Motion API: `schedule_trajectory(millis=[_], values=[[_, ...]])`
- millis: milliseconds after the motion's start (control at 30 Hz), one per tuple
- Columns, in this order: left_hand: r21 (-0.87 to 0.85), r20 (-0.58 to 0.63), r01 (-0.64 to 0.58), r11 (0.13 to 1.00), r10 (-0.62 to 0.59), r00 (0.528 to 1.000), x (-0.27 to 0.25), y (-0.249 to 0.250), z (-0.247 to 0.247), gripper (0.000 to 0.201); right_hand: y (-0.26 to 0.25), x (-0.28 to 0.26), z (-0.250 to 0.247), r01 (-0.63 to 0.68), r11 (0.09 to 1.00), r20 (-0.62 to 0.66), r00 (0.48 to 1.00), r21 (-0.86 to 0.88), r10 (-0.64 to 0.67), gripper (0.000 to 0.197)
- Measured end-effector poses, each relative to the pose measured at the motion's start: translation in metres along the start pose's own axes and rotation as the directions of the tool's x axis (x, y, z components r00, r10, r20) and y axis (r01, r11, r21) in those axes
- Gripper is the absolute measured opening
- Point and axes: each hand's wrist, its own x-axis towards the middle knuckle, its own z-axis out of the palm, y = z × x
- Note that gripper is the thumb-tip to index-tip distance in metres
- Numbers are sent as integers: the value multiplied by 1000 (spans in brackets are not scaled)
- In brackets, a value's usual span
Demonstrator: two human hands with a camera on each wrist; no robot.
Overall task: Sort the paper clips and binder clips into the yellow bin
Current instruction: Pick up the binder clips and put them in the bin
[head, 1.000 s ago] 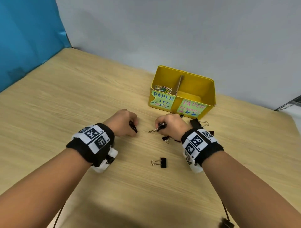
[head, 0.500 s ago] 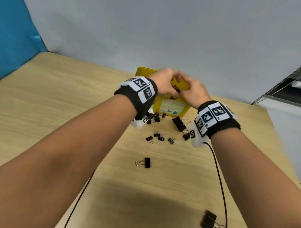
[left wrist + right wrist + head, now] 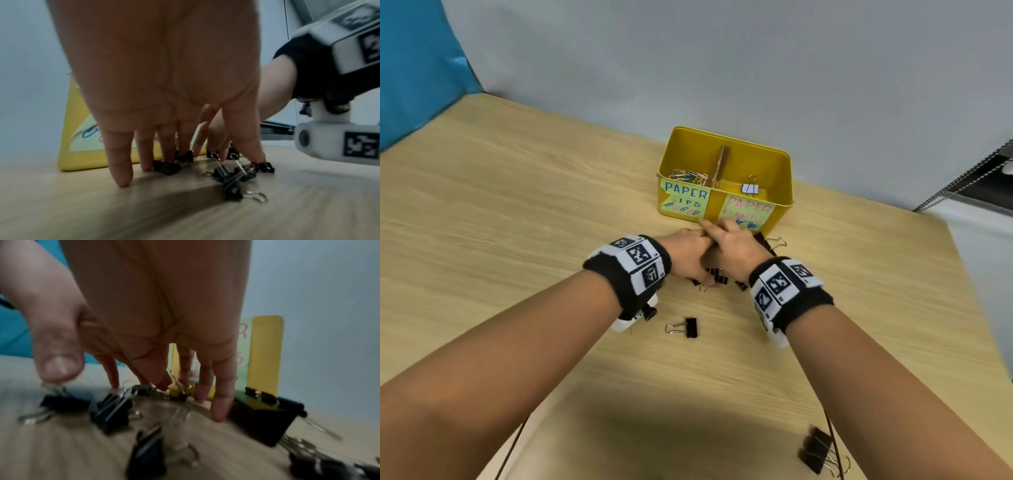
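The yellow bin [image 3: 780, 181] stands at the back of the table, with coloured paper clips [image 3: 688, 177] in its left compartment and a white binder clip [image 3: 750, 188] in its right one. Just in front of it lies a cluster of small black binder clips [image 3: 717, 275]. My left hand [image 3: 688, 255] and right hand [image 3: 738, 245] are side by side over the cluster. In the left wrist view, straight fingers [image 3: 121, 162] touch the table among the clips [image 3: 228, 175]. The right hand's fingers [image 3: 221, 402] also point down, beside a large black binder clip [image 3: 265, 415]. Neither hand holds anything.
One black binder clip [image 3: 685, 328] lies alone nearer to me. A few larger black binder clips [image 3: 820, 452] lie at the near right by a thin cable. A grey wall runs behind the bin, and a blue panel [image 3: 417, 61] stands at the left.
Both hands were raised together over the bin half a second ago. They have come back down to the clip cluster in front of it.
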Motion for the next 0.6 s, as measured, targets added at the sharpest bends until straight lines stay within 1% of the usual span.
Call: schedule_trajectory(millis=[67,133,200,267,333,400,433,467,533,600], values=[[15,25,-38,999,37,999,-8,1,5,83,1,2,3,29,995,33,999,-92,-26,59],[28,50,-72,997,70,996,-26,-1,13,84,2,-5,3,76,989,53,996,-129,-69,52],[21,51,-89,996,88,995,-43,-4,23,87,4,-18,3,122,984,100,989,-127,-110,50],[-17,25,-86,996,87,996,-58,-4,32,94,4,-35,6,126,988,130,985,-85,-114,50],[-38,10,-81,996,81,997,-65,1,39,106,3,-52,14,103,993,127,987,-67,-93,57],[4,1,-68,998,68,998,-68,9,45,113,2,-65,23,73,992,101,993,-102,-62,75],[35,-8,-54,998,54,998,-68,12,49,112,2,-69,27,61,993,86,995,-105,-52,82],[56,-24,-40,998,41,999,-68,14,51,110,3,-71,28,49,996,75,996,-80,-43,83],[32,-51,-16,999,18,999,-66,17,56,101,7,-70,30,17,999,74,997,36,-20,75],[-48,-89,-9,999,4,996,-65,18,58,88,12,-68,31,0,991,46,999,132,-6,62]])
